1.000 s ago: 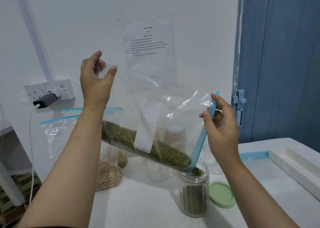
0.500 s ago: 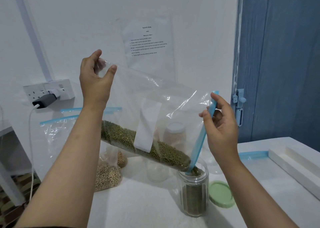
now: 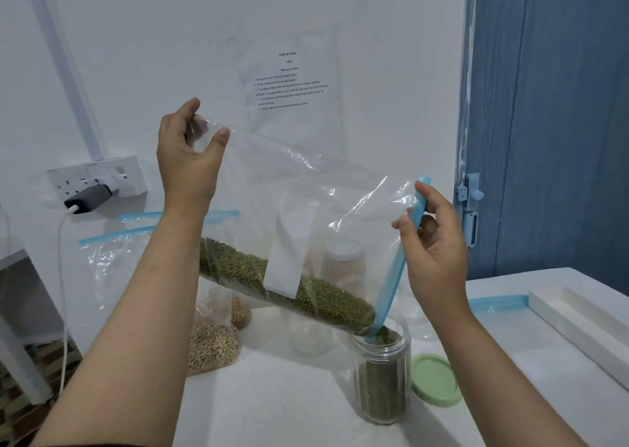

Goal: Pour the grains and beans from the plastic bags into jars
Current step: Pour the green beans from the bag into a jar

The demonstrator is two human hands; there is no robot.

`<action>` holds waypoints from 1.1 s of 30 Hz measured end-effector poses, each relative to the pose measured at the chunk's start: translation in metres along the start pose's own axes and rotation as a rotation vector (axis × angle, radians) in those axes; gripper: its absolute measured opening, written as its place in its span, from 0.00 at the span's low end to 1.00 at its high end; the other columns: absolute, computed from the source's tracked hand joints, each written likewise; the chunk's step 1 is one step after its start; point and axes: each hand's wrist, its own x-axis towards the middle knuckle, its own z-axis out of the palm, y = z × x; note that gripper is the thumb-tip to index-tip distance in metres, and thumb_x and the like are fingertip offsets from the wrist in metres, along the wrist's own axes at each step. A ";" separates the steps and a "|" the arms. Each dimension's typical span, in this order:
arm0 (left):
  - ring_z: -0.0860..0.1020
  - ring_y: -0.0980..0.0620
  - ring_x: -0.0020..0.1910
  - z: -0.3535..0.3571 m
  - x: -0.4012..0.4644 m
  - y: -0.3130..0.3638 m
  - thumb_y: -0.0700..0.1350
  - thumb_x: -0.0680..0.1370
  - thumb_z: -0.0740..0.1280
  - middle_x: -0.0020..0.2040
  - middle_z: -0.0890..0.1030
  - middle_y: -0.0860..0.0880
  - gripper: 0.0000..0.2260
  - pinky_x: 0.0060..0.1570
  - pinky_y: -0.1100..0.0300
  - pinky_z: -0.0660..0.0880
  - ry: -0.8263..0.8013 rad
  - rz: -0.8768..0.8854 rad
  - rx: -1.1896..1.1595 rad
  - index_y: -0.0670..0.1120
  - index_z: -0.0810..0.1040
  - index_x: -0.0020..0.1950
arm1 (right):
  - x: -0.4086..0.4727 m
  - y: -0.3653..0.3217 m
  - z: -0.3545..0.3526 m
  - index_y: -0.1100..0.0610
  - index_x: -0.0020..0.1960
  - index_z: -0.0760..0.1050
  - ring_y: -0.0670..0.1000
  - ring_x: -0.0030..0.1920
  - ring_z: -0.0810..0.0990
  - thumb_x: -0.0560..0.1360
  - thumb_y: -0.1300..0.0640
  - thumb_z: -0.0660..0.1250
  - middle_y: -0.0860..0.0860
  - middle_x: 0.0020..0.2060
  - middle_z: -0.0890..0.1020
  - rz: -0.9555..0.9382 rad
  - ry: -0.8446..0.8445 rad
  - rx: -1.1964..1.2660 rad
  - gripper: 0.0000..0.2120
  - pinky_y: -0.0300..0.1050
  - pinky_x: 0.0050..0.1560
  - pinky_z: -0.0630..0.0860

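A clear zip bag (image 3: 306,191) with a blue seal strip hangs tilted over an open glass jar (image 3: 382,375). Green mung beans (image 3: 289,283) lie along the bag's lower edge and run from its low corner into the jar, which is partly filled. My left hand (image 3: 189,154) pinches the bag's raised bottom corner, upper left. My right hand (image 3: 437,246) pinches the blue seal strip near its top, to the right of the jar. The jar's green lid (image 3: 434,380) lies flat on the table beside it.
A bag of pale beans (image 3: 212,344) rests at the left on the white table (image 3: 289,409), with flat blue-sealed bags (image 3: 112,263) behind it. Behind the held bag stand a lidded jar (image 3: 343,266) of grain and an open jar (image 3: 308,334). A white tray (image 3: 578,324) sits right.
The beans have slid a little further down the bag toward the jar. Both hands hold almost the same position.
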 end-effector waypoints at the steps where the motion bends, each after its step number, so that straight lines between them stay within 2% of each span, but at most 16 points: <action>1: 0.74 0.59 0.51 0.000 0.000 0.000 0.43 0.75 0.73 0.51 0.72 0.53 0.21 0.61 0.65 0.71 0.000 0.001 0.000 0.47 0.73 0.67 | 0.000 0.000 0.000 0.46 0.68 0.71 0.49 0.51 0.82 0.81 0.63 0.65 0.55 0.57 0.78 0.001 0.000 0.000 0.20 0.41 0.55 0.77; 14: 0.73 0.60 0.50 -0.001 0.000 0.003 0.42 0.75 0.72 0.50 0.72 0.54 0.21 0.61 0.64 0.72 0.003 -0.004 0.025 0.45 0.73 0.67 | 0.001 0.005 0.000 0.45 0.69 0.70 0.48 0.50 0.82 0.81 0.63 0.65 0.56 0.56 0.77 -0.004 0.008 -0.010 0.20 0.41 0.55 0.77; 21: 0.74 0.59 0.51 0.001 0.000 0.008 0.42 0.75 0.73 0.54 0.73 0.47 0.21 0.61 0.64 0.72 0.003 -0.007 0.017 0.44 0.73 0.67 | 0.003 0.006 -0.001 0.48 0.70 0.70 0.49 0.51 0.82 0.81 0.63 0.64 0.56 0.57 0.77 0.003 0.002 -0.001 0.20 0.42 0.57 0.77; 33: 0.74 0.60 0.51 0.001 0.001 0.008 0.43 0.76 0.73 0.53 0.73 0.49 0.21 0.61 0.65 0.72 -0.005 0.011 0.041 0.44 0.73 0.68 | 0.002 0.006 -0.002 0.48 0.70 0.70 0.49 0.52 0.82 0.82 0.61 0.64 0.57 0.58 0.78 -0.006 0.010 -0.002 0.19 0.38 0.56 0.76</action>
